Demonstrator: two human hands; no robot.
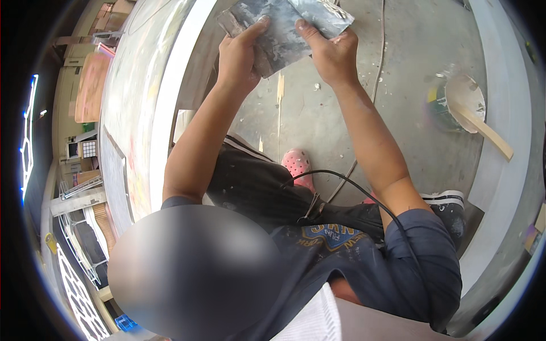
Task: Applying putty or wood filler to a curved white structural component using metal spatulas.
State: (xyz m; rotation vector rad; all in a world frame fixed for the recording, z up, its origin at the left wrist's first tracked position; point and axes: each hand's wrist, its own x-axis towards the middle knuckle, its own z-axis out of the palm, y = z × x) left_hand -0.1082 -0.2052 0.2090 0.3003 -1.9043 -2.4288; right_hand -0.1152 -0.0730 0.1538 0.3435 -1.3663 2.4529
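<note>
At the top of the head view I hold two broad, flat metal putty scrapers, overlapping and smeared with white filler. My left hand (240, 57) is closed on the left putty scraper (274, 46), with the thumb pressed flat on its face near a brownish edge strip. Closed around the right putty scraper (325, 18) is my right hand (336, 57), its thumb also lying on the face. A whitish lump of filler sits at this scraper's upper right edge. Where exactly the two blades overlap is hard to make out, and the fingers behind them are hidden.
A bucket (466, 102) with a wooden stick (486, 133) leaning out stands to the right, beside a long white frame (515, 91). At left runs another white-edged panel (176, 85). A thin cable (380, 62) crosses the spattered floor; a pink clog (297, 163) shows below.
</note>
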